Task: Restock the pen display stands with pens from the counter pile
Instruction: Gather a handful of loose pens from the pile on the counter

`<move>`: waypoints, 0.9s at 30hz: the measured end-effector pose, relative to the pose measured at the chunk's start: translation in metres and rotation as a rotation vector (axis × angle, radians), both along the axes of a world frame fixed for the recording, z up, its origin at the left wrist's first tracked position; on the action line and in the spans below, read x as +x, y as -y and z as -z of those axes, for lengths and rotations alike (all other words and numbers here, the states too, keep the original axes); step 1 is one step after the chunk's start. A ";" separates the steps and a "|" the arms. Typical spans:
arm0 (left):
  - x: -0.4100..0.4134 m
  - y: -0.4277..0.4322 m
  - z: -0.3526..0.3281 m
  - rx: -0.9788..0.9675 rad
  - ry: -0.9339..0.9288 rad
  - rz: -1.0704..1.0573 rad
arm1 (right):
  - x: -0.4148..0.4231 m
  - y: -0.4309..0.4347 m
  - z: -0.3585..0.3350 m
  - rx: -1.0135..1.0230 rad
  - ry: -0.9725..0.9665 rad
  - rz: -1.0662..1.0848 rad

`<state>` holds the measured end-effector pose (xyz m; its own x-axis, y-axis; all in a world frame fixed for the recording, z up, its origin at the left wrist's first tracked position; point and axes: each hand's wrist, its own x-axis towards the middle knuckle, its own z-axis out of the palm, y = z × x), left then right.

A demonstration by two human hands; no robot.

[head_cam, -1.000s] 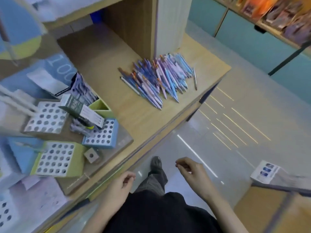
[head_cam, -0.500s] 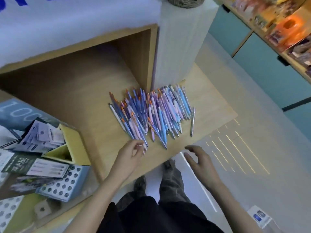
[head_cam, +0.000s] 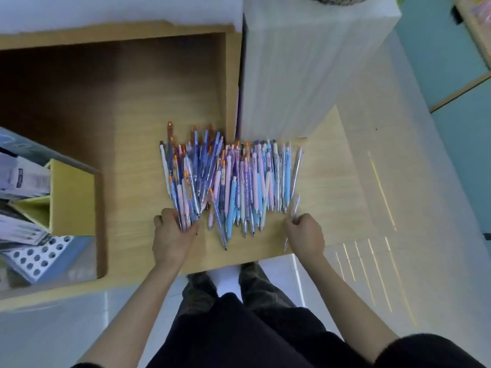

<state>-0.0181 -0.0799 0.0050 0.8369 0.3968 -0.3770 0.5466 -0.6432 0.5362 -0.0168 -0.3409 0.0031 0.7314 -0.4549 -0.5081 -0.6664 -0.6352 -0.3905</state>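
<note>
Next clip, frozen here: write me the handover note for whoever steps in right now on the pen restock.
Left hand: fingers curled round a few pens at the pile's near left corner.
Right hand: pinches one pale pen at the pile's right edge.
The pen pile lies on the counter. The blue holed stand sits at the far left, with no pens standing in the part shown.
Done: nothing placed that I can see.
Left: carry pens over and fill the stands.
</note>
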 end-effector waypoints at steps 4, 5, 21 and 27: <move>-0.001 0.008 0.000 0.036 0.009 -0.005 | 0.009 0.021 -0.003 0.139 0.215 0.149; -0.001 0.010 0.001 0.047 0.008 -0.014 | 0.017 0.026 -0.003 0.140 0.245 0.160; 0.016 -0.024 -0.007 0.012 -0.274 -0.119 | 0.082 0.019 0.008 0.048 0.350 -0.013; 0.019 -0.036 -0.013 -0.013 -0.265 -0.193 | 0.084 0.019 0.006 0.067 0.339 0.000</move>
